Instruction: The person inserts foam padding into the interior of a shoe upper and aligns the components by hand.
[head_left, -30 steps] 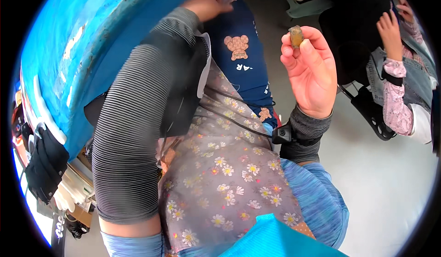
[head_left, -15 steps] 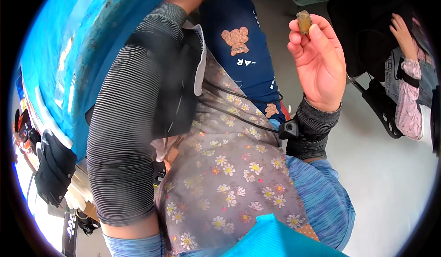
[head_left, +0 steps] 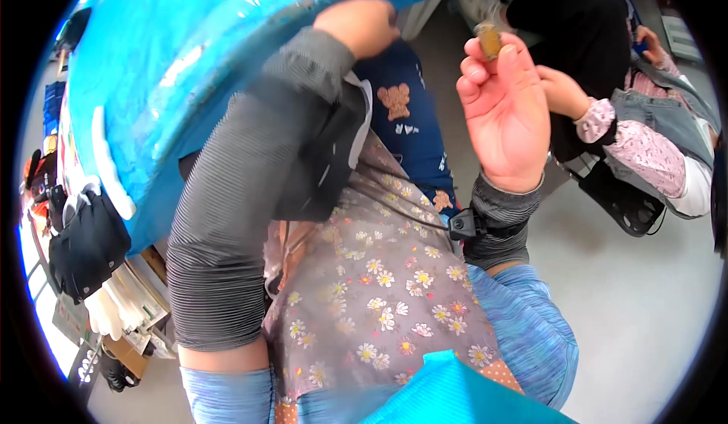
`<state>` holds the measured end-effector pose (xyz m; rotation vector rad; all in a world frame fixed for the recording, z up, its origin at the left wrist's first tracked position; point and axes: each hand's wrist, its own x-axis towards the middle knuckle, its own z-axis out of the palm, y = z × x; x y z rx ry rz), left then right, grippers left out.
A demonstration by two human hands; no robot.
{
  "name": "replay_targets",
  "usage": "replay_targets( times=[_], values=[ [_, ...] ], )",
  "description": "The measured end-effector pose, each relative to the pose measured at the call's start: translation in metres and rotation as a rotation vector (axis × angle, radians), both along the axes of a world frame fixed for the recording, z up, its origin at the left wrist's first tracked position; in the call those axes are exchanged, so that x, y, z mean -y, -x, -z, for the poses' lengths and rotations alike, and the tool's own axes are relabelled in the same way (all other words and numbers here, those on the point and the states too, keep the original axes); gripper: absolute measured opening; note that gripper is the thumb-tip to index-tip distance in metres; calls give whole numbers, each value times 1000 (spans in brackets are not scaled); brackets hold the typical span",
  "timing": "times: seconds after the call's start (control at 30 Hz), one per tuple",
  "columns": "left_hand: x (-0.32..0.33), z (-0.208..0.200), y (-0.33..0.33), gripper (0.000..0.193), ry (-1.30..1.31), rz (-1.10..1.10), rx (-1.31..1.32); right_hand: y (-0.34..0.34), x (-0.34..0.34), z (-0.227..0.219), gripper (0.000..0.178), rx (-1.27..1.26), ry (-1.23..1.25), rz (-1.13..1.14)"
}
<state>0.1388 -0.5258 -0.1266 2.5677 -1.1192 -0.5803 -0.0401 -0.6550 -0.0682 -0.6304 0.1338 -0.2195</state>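
Note:
My right hand [head_left: 506,117] is raised, palm facing up, at the upper right. Its thumb and fingertips pinch a small, rough, yellow-brown piece [head_left: 490,40] that resembles a chip of stone; its exact kind is unclear. My left hand [head_left: 358,26] is at the edge of the large blue covered surface [head_left: 250,41], back turned up and fingers curled under. Whatever it holds, if anything, is hidden. Dark striped sleeves cover both forearms, and a small black camera [head_left: 464,224] is strapped at my right wrist.
A person in a pink patterned sleeve [head_left: 644,155] sits close on the right, one hand [head_left: 563,94] just behind my right hand. Black cables [head_left: 394,204] cross my flowered apron [head_left: 379,287]. A black bag [head_left: 89,242] hangs at left near white gloves [head_left: 121,303].
The view has turned. My left hand has come right and down in the picture, while my right hand keeps its pinch. The other person's hand has come in behind my right hand.

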Motion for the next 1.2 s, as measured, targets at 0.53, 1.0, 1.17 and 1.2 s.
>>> replay_targets(
  times=[0.53,1.0,1.17,1.2],
  values=[
    [-130,-180,154,28,1260,-179,115,-5,-103,-95,20,178,80,-374],
    [-320,-138,261,27,1551,-965,217,-7,-70,-48,10,243,615,-508],
    [-435,-105,303,30,1475,-1610,834,9,-22,-26,24,187,530,-276],
    [-470,-80,314,31,1424,-1685,968,11,-18,-23,29,187,548,-231]
  ],
)
